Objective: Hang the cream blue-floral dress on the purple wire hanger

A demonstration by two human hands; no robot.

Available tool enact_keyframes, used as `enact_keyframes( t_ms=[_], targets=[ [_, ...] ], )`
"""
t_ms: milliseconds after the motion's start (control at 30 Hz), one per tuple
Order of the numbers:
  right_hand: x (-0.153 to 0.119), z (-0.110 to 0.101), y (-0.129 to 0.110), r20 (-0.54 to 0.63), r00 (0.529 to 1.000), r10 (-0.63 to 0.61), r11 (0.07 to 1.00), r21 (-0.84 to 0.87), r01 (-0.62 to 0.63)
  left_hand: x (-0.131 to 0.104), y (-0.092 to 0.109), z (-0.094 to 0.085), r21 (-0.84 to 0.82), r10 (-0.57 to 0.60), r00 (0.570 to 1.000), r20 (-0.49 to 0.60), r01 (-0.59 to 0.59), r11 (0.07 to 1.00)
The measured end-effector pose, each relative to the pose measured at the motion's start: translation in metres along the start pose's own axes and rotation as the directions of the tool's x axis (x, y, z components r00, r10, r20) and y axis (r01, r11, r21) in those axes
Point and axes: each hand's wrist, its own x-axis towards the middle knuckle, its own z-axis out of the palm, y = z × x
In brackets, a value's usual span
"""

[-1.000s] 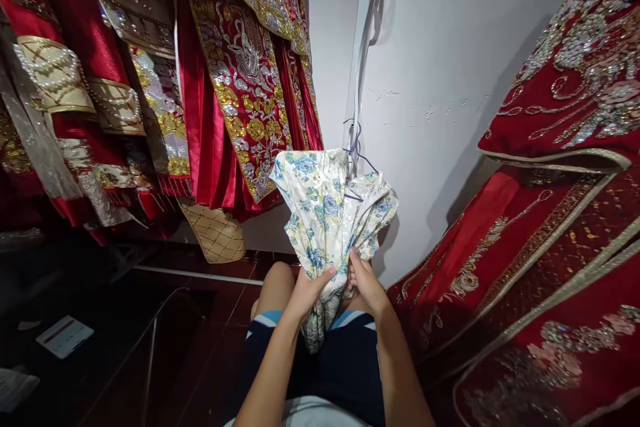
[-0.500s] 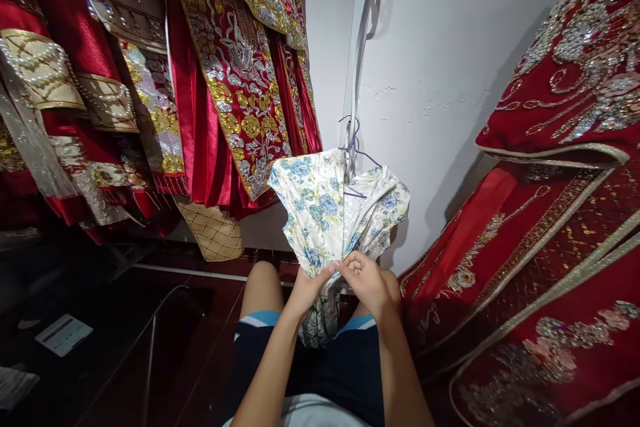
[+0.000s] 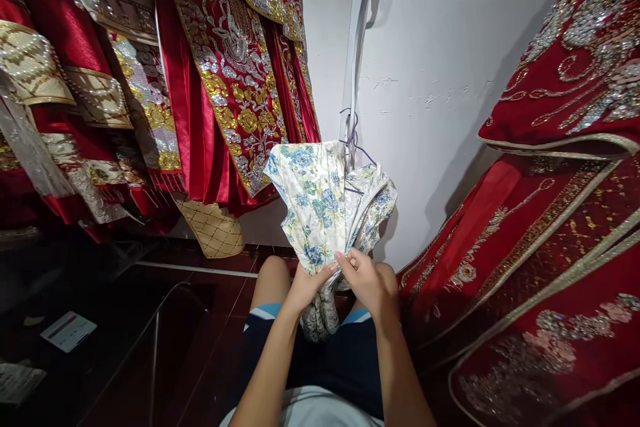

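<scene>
A white dress with blue and yellow flowers hangs in front of me on a thin purple hanger. Its neckline is a V, and its lower part drops bunched between my knees. My left hand pinches the cloth at the waist, thumb on the front and fingers hidden behind. Close beside it, my right hand is closed on the same waist, near the lower end of the V, with thumb and forefinger pinching the edge.
Red garments with gold and silver embroidery hang at the left. A beaded red gown fills the right side. Behind the dress is a white wall with a metal upright. A white card lies on a dark surface at lower left.
The right side of the dress has swung a little inward to the left. My right hand has shifted slightly, its fingers closer to the neckline edge. Both hands keep their hold; the view moved slightly.
</scene>
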Motion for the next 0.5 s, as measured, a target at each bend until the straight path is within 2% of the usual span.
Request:
enact_keyframes(
  t_ms=[267, 367, 433, 467, 500],
  targets=[
    [-0.004, -0.016, -0.008, 0.031, 0.999, 0.01, 0.993, 0.117, -0.014, -0.004, 0.003, -0.002, -0.038, -0.055, 0.998, 0.008, 0.055, 0.998],
    [-0.003, -0.021, -0.008, -0.001, 1.0, -0.01, 0.985, 0.171, 0.01, -0.006, 0.005, -0.005, -0.014, -0.045, 0.999, 0.011, 0.045, 0.999],
    [-0.003, -0.022, -0.007, -0.028, 1.0, -0.01, 0.986, 0.166, 0.015, -0.008, 0.008, -0.007, 0.058, 0.055, 0.995, -0.084, -0.051, 0.997],
    [-0.003, -0.022, -0.006, -0.038, 0.999, -0.005, 0.988, 0.153, 0.011, -0.009, 0.011, -0.008, 0.137, 0.148, 0.972, -0.183, -0.124, 0.983],
    [-0.003, -0.021, -0.006, -0.043, 0.999, 0.002, 0.99, 0.139, 0.004, -0.01, 0.015, -0.008, 0.246, 0.266, 0.919, -0.291, -0.197, 0.949]
  ],
)
